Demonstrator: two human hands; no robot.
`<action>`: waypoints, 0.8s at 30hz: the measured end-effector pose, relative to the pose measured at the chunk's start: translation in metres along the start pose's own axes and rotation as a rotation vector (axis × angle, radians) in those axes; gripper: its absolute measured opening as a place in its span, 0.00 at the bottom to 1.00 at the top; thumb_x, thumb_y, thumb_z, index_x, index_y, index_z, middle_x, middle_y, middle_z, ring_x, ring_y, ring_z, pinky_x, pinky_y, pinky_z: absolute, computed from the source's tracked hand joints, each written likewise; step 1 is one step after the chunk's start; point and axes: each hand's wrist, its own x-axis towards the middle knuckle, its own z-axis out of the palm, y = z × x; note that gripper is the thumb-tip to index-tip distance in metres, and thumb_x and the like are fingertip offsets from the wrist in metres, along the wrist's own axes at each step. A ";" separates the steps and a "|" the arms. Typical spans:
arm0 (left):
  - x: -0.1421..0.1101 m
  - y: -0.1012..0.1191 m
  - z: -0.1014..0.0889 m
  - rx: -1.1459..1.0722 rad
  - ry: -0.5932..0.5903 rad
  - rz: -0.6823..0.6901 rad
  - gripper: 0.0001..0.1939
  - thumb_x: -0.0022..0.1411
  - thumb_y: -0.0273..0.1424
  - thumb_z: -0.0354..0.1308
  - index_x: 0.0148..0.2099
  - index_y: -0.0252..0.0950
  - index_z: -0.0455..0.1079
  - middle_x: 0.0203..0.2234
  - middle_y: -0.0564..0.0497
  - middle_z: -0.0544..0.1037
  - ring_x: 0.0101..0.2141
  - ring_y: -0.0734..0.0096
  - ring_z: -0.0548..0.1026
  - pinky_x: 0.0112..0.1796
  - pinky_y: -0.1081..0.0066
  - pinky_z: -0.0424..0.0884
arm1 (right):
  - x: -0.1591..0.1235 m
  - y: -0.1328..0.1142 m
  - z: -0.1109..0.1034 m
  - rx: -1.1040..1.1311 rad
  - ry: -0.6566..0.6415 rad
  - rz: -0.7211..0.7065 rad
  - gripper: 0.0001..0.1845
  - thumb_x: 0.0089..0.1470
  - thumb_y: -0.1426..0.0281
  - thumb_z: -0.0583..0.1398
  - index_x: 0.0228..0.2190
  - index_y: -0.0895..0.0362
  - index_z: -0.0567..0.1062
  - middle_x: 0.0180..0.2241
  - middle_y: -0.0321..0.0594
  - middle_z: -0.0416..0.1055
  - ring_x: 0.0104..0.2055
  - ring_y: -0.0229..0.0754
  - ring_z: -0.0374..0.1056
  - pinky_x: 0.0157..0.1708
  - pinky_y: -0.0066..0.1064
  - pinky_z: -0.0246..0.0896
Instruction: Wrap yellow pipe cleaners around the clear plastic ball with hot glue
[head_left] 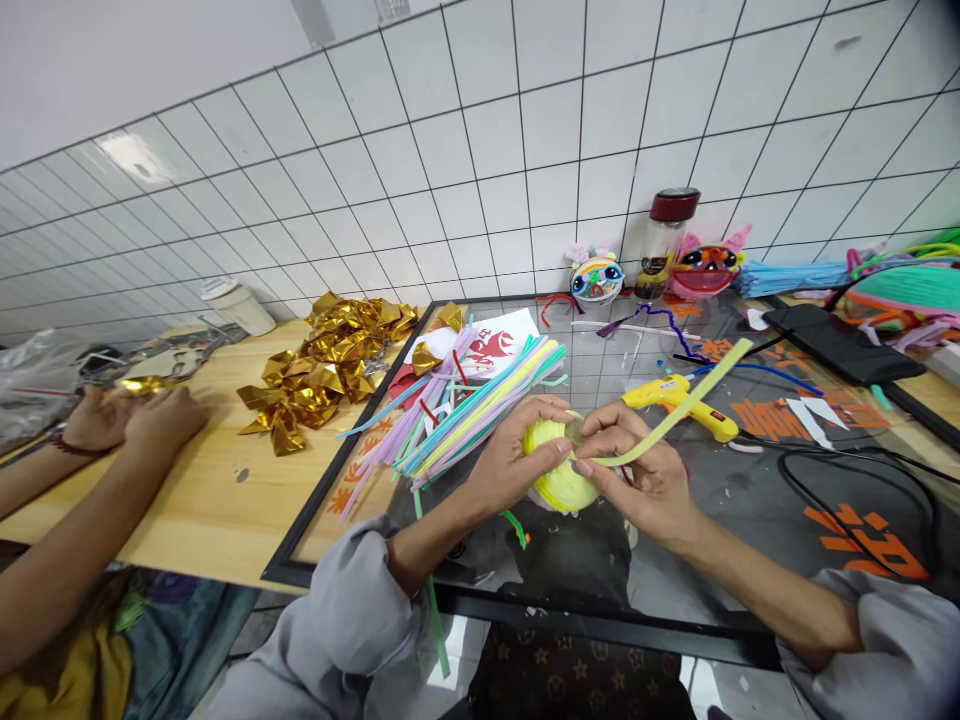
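Note:
My left hand (517, 455) is closed around a round yellow coil of pipe cleaner (559, 485), holding it over the glass tabletop (750, 500). My right hand (637, 470) pinches the yellow-green pipe cleaner strand (686, 405) where it meets the coil; the strand's free end runs up and to the right. A bundle of pastel pipe cleaners (465, 405) lies just left of my hands. A yellow glue gun (679, 400) rests behind the right hand.
A co-worker's hands (127, 420) on the left work gold foil on a wooden table (225, 500) beside a heap of gold foil pieces (330, 365). Pipe-cleaner masks (596, 278), a jar (664, 245), black cables (840, 475) and more pipe cleaners (795, 275) line the tiled wall.

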 end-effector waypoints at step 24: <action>0.001 0.001 -0.008 -0.001 -0.042 0.035 0.12 0.66 0.39 0.61 0.47 0.38 0.73 0.51 0.44 0.76 0.56 0.58 0.73 0.60 0.56 0.65 | 0.006 -0.009 -0.013 -0.128 -0.158 -0.005 0.09 0.59 0.74 0.62 0.27 0.55 0.71 0.36 0.38 0.68 0.38 0.39 0.68 0.40 0.34 0.64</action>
